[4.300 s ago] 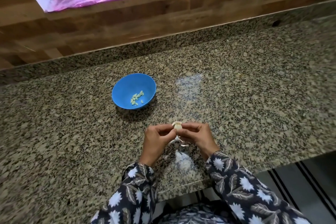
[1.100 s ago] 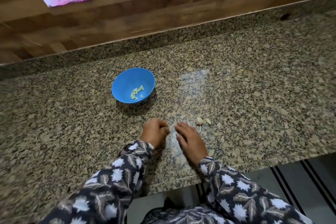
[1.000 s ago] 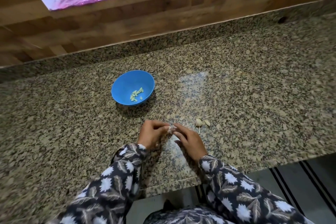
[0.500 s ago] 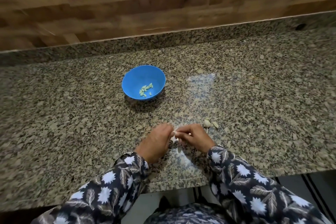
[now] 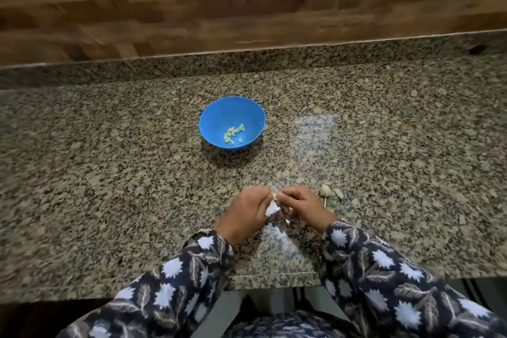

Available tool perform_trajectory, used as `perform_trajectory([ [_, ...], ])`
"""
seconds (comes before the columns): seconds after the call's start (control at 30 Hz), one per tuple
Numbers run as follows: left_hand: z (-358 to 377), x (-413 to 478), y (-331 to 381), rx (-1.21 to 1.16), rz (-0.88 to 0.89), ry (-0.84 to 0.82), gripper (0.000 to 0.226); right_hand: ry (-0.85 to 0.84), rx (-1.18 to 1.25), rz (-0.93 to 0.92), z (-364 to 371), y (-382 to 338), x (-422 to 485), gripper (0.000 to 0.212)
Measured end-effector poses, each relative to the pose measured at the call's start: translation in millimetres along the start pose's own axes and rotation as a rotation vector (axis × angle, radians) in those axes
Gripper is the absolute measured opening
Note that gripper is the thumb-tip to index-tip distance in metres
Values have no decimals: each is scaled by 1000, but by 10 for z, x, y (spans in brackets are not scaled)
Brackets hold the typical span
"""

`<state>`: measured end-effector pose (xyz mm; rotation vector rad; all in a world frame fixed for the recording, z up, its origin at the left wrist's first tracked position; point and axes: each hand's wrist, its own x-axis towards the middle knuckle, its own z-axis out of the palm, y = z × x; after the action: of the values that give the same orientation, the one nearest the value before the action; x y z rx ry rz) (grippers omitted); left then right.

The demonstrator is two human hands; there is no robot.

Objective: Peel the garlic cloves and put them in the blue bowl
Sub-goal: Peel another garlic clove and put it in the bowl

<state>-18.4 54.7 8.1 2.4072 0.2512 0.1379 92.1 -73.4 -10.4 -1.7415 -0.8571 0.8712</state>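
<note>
A blue bowl point(image 5: 232, 111) stands on the granite counter with several peeled cloves point(image 5: 233, 133) lying in its bottom. Nearer to me, my left hand point(image 5: 244, 214) and my right hand point(image 5: 304, 207) meet fingertip to fingertip and pinch a small garlic clove point(image 5: 275, 195) between them. A flap of white skin point(image 5: 273, 207) hangs below the clove. Most of the clove is hidden by my fingers.
The rest of the garlic head point(image 5: 325, 190) with its stem and a loose piece point(image 5: 338, 193) lie on the counter just right of my right hand. The counter's front edge point(image 5: 274, 276) is close below my wrists. A wooden wall rises behind the counter.
My hands left the counter, where they had been resting beside the garlic head, came together and took up a clove. The view has shifted so the bowl sits nearer the middle.
</note>
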Motion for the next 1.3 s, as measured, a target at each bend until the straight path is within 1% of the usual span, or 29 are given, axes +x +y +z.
perform_trajectory([
  [0.03, 2, -9, -49, 105, 116, 31, 29, -20, 214, 120, 27, -2, -31, 27],
  [0.07, 17, -15, -88, 158, 174, 44, 30, -30, 368, 205, 52, 1, -69, 28],
  [0.1, 42, -28, -115, 169, 175, 53, 29, -20, 419, 237, 79, 27, -100, 27],
  [0.17, 62, -48, -91, 103, 27, 88, 20, 27, 379, 214, 117, 60, -153, 25],
  [0.23, 101, -63, -67, 22, -135, 132, 19, 107, 372, 199, 141, 88, -183, 21],
  [0.27, 131, -72, -70, 6, -184, 146, 21, 150, 381, 203, 146, 86, -195, 20],
  [0.33, 180, -87, -60, -43, -227, 169, 27, 203, 346, 194, 152, 106, -221, 18],
  [0.4, 190, -103, -13, -159, -239, 160, 30, 201, 300, 193, 154, 96, -254, 18],
  [0.47, 195, -120, 36, -196, -198, 112, 29, 178, 176, 213, 157, 56, -286, 15],
  [0.53, 196, -131, 63, -110, -140, 76, 27, 160, -70, 206, 150, 5, -308, 14],
  [0.63, 167, -109, 42, 3, -95, 2, 18, 152, -453, 111, 113, -16, -326, 20],
  [0.7, 168, -98, 26, 51, -48, -69, 19, 129, -595, 48, 74, -19, -345, 23],
  [0.77, 180, -98, 50, 24, -61, -93, 21, 123, -707, -48, 54, -7, -357, 26],
  [0.83, 189, -80, 80, -52, -150, -97, 23, 177, -773, -216, 50, -10, -346, 27],
  [0.87, 189, -72, 97, -68, -177, -101, 24, 218, -770, -295, 48, -2, -334, 29],
  [0.9, 189, -70, 109, -77, -182, -103, 24, 242, -763, -333, 54, 1, -336, 30],
  [0.97, 164, -77, 121, -106, -151, -91, 25, 255, -720, -284, 56, -19, -322, 35],
  [1.0, 156, -87, 112, -94, -126, -85, 27, 240, -690, -197, 52, -52, -321, 35],
  [1.03, 159, -92, 92, -52, -94, -69, 28, 217, -681, -117, 51, -54, -314, 33],
  [1.1, 166, -86, 65, 40, -59, -33, 27, 216, -678, -57, 56, -18, -279, 29],
  [1.13, 172, -82, 72, 39, -76, -30, 26, 232, -667, -43, 63, -33, -277, 30],
  [1.17, 186, -79, 92, -1, -121, -50, 25, 241, -680, -46, 69, -46, -293, 31],
  [1.2, 192, -72, 118, -80, -193, -85, 25, 262, -724, -105, 70, -27, -300, 33],
  [1.23, 198, -65, 136, -209, -282, -116, 25, 305, -792, -207, 70, -5, -294, 34],
  [1.3, 185, -51, 167, -597, -472, -146, 24, 380, -934, -397, 22, 35, -305, 34],
])
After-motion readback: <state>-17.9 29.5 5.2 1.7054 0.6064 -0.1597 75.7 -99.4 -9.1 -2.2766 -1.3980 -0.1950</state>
